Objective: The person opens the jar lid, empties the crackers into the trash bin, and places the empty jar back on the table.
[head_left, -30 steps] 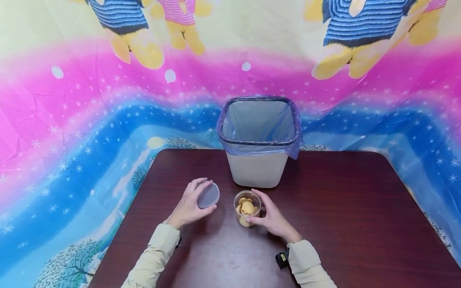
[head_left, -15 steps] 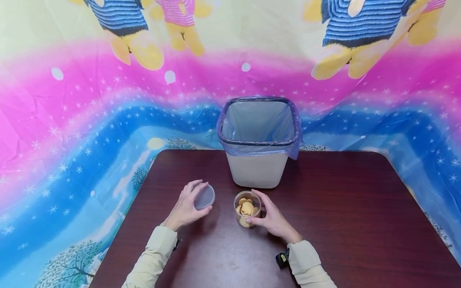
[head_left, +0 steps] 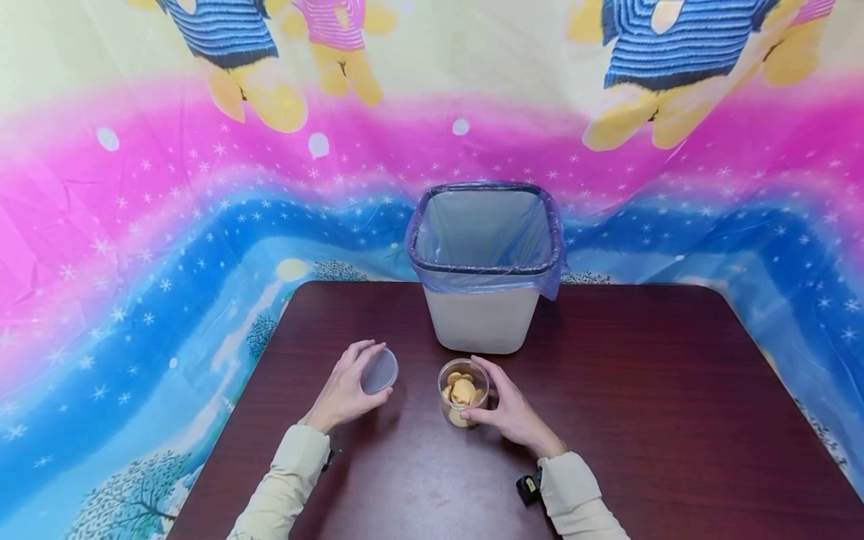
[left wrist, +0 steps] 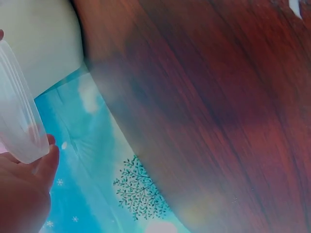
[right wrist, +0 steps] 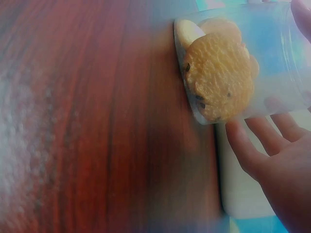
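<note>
My left hand (head_left: 347,391) pinches a round translucent lid (head_left: 380,371) by its edge, tilted above the table's left part. In the left wrist view the lid (left wrist: 18,107) shows its ridged rim between thumb and fingers. A clear jar (head_left: 463,417) of cookies stands uncovered on the table to the right of the lid. My right hand (head_left: 511,412) grips the jar from its right side near the rim. Through the wall of the jar, the right wrist view shows a golden cookie (right wrist: 221,75) with dark bits, and paler ones behind it.
A pale trash bin (head_left: 482,319) lined with a bluish-purple bag (head_left: 472,281) stands behind the jar at the table's far side. The dark red-brown table (head_left: 661,405) has rounded far corners. A printed cloth backdrop (head_left: 202,225) hangs around it.
My left hand has drawn the lid a little to the left, away from the jar. The right hand and the jar have stayed in place.
</note>
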Available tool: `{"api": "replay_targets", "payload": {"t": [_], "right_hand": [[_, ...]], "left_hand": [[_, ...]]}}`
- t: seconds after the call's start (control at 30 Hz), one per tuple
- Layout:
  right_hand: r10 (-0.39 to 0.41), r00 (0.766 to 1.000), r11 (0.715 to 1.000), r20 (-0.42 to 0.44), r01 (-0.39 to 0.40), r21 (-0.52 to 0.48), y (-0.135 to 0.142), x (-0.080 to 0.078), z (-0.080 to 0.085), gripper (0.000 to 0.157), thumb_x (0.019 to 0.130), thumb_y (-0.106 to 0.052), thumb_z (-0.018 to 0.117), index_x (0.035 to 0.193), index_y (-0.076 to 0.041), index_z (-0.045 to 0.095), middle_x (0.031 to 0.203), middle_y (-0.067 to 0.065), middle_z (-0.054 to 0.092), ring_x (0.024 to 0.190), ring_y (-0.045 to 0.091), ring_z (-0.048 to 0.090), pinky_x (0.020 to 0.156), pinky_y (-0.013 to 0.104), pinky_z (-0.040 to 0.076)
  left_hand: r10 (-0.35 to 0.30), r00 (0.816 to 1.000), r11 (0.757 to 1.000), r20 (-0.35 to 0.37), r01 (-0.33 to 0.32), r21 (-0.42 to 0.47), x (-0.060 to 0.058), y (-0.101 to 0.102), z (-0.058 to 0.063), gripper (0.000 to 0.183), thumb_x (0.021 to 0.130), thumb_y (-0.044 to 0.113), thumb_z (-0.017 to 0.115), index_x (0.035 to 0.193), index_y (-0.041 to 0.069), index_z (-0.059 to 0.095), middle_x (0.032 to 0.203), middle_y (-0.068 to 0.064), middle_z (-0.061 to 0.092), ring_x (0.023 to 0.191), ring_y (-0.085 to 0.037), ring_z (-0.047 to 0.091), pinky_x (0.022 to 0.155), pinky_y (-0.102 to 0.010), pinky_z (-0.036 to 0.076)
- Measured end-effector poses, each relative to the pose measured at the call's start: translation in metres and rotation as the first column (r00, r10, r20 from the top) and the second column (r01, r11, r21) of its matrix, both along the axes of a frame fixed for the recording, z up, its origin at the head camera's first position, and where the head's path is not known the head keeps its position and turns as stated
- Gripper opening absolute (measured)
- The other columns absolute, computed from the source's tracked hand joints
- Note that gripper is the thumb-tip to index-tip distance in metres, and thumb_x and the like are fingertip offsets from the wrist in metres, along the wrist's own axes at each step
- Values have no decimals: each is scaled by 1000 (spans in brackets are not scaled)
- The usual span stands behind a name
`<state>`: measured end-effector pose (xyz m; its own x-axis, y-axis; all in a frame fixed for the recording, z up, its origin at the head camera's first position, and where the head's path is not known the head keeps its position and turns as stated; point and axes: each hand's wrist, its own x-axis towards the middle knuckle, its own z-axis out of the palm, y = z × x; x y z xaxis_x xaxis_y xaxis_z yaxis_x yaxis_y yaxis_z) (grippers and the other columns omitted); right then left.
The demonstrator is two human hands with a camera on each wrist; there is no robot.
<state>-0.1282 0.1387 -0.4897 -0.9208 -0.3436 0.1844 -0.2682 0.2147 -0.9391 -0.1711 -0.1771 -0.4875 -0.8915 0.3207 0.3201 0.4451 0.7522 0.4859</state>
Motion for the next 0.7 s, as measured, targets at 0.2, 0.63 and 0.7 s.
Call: {"api": "replay_targets", "payload": {"t": [0.2, 0.63, 0.7], "right_hand": [[0, 1000, 1000, 10, 0, 1, -1, 0, -1, 85, 76, -8, 81, 146, -6, 34, 146, 24, 40, 129, 45, 46, 101, 59, 40], [-2, 1000, 1000, 22, 2, -13, 0, 1, 0, 85, 75, -7, 81, 146, -5, 34, 146, 23, 40, 131, 44, 44, 103, 61, 38], [-4, 1000, 1000, 21, 4, -14, -1, 1, 1, 85, 75, -7, 81, 146, -5, 34, 147, 22, 40, 132, 43, 42, 103, 61, 38]], "left_hand": [[39, 999, 999, 17, -39, -13, 1, -2, -2, 79, 68, 38, 83, 138, 22, 51, 130, -7, 49, 113, -27, 52, 83, -41, 54], [130, 985, 987, 114, -117, -112, 0, -8, -13, 83, 70, 46, 82, 141, 18, 48, 126, -13, 49, 108, -31, 53, 79, -42, 54], [134, 984, 985, 119, -119, -126, 0, -8, -15, 83, 70, 45, 82, 141, 19, 48, 128, -14, 48, 108, -32, 53, 79, -43, 54]]}}
